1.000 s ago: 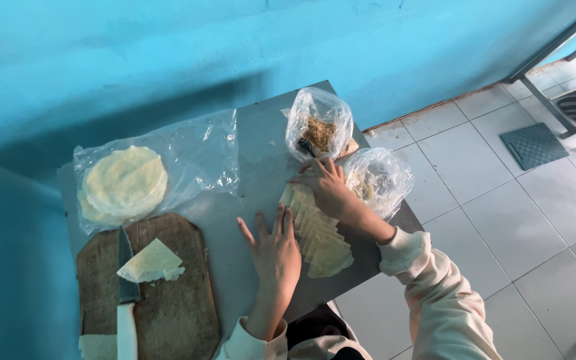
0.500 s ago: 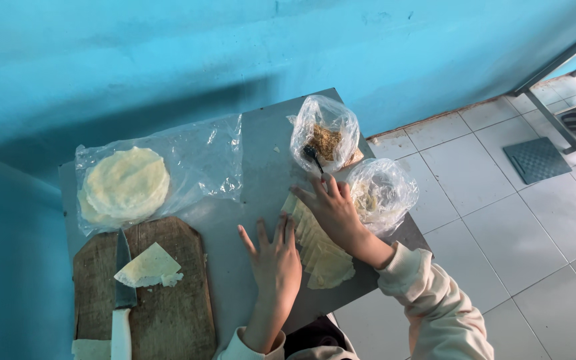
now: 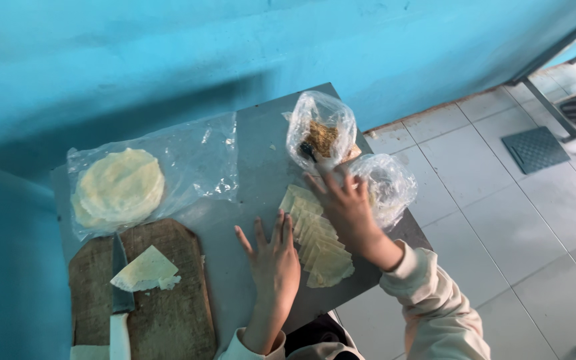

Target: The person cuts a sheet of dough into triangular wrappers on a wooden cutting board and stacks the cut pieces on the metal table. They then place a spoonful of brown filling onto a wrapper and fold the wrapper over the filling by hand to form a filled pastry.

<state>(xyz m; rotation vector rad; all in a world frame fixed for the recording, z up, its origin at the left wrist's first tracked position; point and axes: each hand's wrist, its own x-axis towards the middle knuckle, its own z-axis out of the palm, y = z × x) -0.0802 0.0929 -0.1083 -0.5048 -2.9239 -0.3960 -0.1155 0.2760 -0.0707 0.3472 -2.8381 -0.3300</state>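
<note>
Pale wrapper pieces (image 3: 318,243) under two flat hands

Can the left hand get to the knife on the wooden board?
Probably yes. The left hand lies flat on the grey table, and the knife sits on the wooden board to its left. Only a cut wrapper piece lies beside the blade, not blocking the handle.

Left hand (image 3: 275,257): I hold it flat, palm down, fingers spread.
Right hand (image 3: 349,203): I reach forward, fingers loosely extended.
</note>
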